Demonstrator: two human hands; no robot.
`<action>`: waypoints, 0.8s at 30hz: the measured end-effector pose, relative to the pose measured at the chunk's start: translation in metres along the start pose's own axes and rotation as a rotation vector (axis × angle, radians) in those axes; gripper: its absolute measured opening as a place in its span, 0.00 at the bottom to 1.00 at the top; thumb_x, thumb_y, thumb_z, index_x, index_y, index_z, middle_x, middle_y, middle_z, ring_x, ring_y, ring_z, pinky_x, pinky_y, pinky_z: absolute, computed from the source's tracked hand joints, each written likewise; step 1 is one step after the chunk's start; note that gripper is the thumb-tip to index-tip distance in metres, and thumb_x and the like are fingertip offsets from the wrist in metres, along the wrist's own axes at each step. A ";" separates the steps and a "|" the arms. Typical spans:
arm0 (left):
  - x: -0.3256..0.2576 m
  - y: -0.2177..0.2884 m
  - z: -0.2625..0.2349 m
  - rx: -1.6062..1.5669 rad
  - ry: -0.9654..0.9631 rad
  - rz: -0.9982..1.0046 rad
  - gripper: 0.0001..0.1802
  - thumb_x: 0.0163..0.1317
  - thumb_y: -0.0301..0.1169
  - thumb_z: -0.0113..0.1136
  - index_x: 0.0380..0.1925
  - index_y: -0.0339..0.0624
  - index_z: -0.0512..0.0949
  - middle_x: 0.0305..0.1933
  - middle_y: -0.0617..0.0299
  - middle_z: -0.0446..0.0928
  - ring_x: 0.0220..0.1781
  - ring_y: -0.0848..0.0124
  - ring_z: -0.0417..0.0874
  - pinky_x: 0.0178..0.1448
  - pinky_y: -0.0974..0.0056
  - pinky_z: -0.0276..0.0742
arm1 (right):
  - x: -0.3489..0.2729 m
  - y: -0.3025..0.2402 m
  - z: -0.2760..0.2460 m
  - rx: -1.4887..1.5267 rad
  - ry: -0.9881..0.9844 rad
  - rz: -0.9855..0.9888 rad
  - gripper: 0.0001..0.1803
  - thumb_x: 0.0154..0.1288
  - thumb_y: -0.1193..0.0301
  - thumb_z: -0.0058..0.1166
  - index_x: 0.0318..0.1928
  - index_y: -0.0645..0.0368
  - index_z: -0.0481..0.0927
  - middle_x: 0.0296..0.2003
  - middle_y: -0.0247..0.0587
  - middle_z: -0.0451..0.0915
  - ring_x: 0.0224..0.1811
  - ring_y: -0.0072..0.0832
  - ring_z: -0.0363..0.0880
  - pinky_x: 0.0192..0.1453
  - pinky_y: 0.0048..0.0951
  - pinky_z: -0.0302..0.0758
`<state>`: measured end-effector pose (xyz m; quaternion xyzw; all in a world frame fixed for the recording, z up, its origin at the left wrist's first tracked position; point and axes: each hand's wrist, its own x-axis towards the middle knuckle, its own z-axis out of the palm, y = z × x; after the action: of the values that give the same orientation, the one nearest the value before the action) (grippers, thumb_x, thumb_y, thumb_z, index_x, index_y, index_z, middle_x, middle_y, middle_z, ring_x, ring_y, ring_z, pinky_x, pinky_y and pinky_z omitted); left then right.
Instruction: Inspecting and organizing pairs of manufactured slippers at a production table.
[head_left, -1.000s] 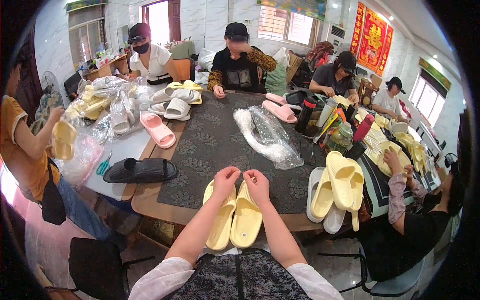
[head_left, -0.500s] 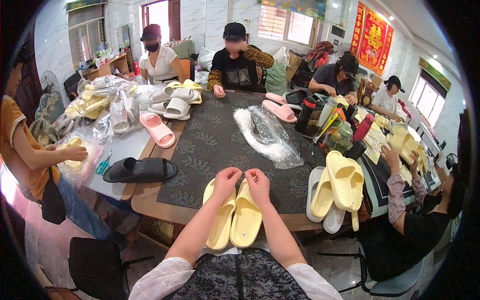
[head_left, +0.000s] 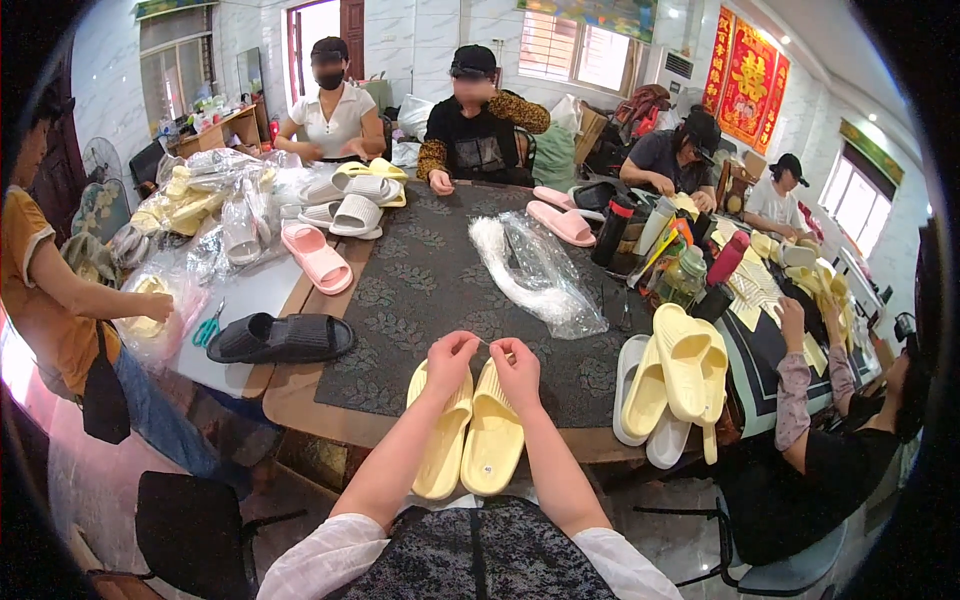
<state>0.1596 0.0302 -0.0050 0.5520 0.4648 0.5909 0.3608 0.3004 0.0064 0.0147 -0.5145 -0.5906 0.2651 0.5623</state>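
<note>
Side by side at the near table edge lie a pair of pale yellow slippers; I see the left slipper and the right slipper, toes away from me. Above their straps, my left hand and my right hand are both closed in a pinch, fingertips close together. A thin whitish strand shows between them; its exact kind is too small to tell. Farther off on the dark patterned mat lies a bundle of white strands in a clear plastic bag.
A black slipper, a pink slipper and teal scissors lie to the left, near bagged slippers. Stacked yellow slippers, bottles and a tumbler stand right. Several co-workers sit or stand around the table.
My hands have barely moved, still pinched over the slippers. Across the table, the person in white has straightened up; the co-workers at left and right have shifted their hands.
</note>
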 end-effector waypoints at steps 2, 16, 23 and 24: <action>0.000 0.001 -0.001 -0.013 -0.035 -0.017 0.08 0.60 0.29 0.62 0.36 0.35 0.82 0.28 0.65 0.81 0.31 0.78 0.79 0.37 0.70 0.74 | -0.001 -0.003 0.000 -0.031 -0.016 -0.001 0.08 0.63 0.69 0.60 0.38 0.61 0.82 0.26 0.27 0.79 0.23 0.13 0.66 0.29 0.20 0.67; 0.017 0.021 -0.019 -0.334 0.146 -0.048 0.14 0.64 0.32 0.61 0.48 0.40 0.78 0.42 0.67 0.78 0.42 0.78 0.77 0.44 0.71 0.74 | 0.005 -0.030 -0.012 0.041 0.289 -0.333 0.03 0.62 0.75 0.59 0.35 0.60 0.79 0.31 0.34 0.77 0.25 0.19 0.72 0.27 0.22 0.68; 0.028 0.034 -0.140 0.968 0.434 -0.224 0.39 0.49 0.48 0.69 0.60 0.46 0.69 0.70 0.34 0.56 0.72 0.40 0.52 0.71 0.41 0.54 | -0.050 -0.064 -0.060 -0.285 -0.283 -0.160 0.13 0.62 0.59 0.59 0.35 0.56 0.82 0.27 0.37 0.82 0.23 0.28 0.78 0.29 0.28 0.73; 0.028 0.027 -0.157 1.191 0.510 -0.284 0.43 0.49 0.50 0.69 0.64 0.47 0.65 0.73 0.31 0.47 0.75 0.37 0.45 0.71 0.35 0.48 | -0.058 -0.066 -0.063 -0.448 -0.530 -0.081 0.20 0.62 0.51 0.58 0.35 0.56 0.83 0.27 0.40 0.82 0.26 0.33 0.81 0.31 0.31 0.76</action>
<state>0.0034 0.0244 0.0363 0.4334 0.8510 0.2917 -0.0530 0.3298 -0.0844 0.0653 -0.5145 -0.7796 0.2304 0.2727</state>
